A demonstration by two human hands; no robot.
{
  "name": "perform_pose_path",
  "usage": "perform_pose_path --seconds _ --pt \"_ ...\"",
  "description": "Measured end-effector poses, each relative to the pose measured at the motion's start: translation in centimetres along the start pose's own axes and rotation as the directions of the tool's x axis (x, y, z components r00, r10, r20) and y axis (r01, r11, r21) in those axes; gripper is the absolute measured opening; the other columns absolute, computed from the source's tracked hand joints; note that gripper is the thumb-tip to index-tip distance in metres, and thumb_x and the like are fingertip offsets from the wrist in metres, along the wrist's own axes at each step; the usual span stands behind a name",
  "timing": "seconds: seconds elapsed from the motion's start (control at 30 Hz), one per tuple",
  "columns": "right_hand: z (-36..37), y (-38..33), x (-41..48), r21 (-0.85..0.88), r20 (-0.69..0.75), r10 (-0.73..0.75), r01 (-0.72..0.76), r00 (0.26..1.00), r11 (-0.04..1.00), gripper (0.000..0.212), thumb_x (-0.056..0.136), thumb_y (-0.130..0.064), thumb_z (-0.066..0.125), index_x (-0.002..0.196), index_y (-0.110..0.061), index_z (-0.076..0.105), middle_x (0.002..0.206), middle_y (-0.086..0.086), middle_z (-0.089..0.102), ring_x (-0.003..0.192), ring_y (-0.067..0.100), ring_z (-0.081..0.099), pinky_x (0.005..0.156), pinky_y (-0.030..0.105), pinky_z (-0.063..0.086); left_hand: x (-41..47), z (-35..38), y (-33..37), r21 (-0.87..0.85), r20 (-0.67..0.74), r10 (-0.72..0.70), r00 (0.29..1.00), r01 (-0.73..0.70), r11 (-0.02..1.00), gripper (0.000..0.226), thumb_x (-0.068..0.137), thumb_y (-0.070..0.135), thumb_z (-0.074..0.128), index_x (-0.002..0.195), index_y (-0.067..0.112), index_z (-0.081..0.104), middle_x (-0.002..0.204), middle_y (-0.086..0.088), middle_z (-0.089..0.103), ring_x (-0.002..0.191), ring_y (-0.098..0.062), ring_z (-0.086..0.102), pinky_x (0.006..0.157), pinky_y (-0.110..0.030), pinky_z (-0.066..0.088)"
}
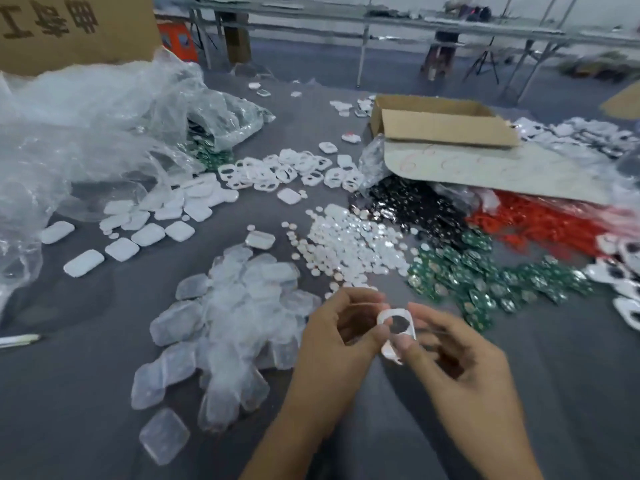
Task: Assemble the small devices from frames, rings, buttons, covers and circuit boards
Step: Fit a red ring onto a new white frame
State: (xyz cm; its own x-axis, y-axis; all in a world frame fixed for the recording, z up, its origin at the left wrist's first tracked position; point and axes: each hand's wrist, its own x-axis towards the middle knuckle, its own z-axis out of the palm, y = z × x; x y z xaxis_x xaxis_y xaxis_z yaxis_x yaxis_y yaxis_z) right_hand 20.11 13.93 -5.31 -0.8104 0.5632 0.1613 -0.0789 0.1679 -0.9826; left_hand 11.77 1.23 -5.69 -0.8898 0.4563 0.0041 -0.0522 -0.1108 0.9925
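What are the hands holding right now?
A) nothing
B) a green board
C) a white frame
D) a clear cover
C: the left hand and right hand both pinch a white frame with a dark opening between their fingers, in front of the parts piles.

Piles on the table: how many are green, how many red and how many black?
Green piles: 2
Red pile: 1
Black pile: 1
Total: 4
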Motion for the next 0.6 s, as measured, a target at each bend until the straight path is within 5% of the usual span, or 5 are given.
perform_pose_path --seconds 0.17,0.37,0.53,0.6 --pt "-1.4 2.1 -2.9 -0.097 -0.112 0.101 -0.112 0.989 0.989 0.032 0.081 0.003 0.079 0.095 -0.025 0.078 0.084 -0.004 0.078 0.073 0.012 0.073 0.068 0.019 0.058 -2.6 1.7 -2.4 0.278 0.007 0.049 0.999 -0.049 0.959 0.031 0.084 0.002 0.076 0.097 0.03 0.071 0.095 0.014 0.076 0.093 -0.002 0.073 0.08 -0.015 0.054" --pt "-0.9 3.6 -5.6 -0.439 -0.098 -0.212 0.149 0.972 0.886 0.037 0.078 -0.003 0.083 0.1 -0.032 0.078 0.1 -0.025 0.071 0.091 0.0 0.069 0.083 0.012 0.051 -3.7 2.3 -3.0 0.493 0.105 0.062 0.993 -0.106 0.863 0.035 0.078 -0.003 0.062 0.096 0.024 0.073 0.091 0.012 0.076 0.088 -0.006 0.071 0.087 -0.035 0.056" --pt "-0.5 4.7 -6.5 -0.567 0.026 -0.349 0.301 0.937 0.766 0.036 0.063 0.004 0.091 0.091 -0.017 0.081 0.103 -0.013 0.069 0.099 0.003 0.059 0.092 0.008 0.044 -2.9 0.4 -2.1 0.756 0.334 -0.029 0.942 -0.25 0.605 0.058 0.08 -0.006 0.054 0.117 0.032 0.077 0.131 0.019 0.061 0.11 -0.011 0.045 0.097 -0.004 0.028" --pt "-0.5 4.3 -6.6 -0.53 0.016 -0.322 0.281 0.946 0.8 0.034 0.068 0.002 0.088 0.093 -0.02 0.081 0.105 -0.014 0.069 0.098 0.002 0.062 0.089 0.011 0.048 -2.7 0.1 -1.6 0.744 0.346 -0.012 0.938 -0.267 0.612 0.05 0.085 0.005 0.052 0.119 0.032 0.076 0.128 0.02 0.063 0.112 -0.003 0.048 0.097 -0.004 0.027"
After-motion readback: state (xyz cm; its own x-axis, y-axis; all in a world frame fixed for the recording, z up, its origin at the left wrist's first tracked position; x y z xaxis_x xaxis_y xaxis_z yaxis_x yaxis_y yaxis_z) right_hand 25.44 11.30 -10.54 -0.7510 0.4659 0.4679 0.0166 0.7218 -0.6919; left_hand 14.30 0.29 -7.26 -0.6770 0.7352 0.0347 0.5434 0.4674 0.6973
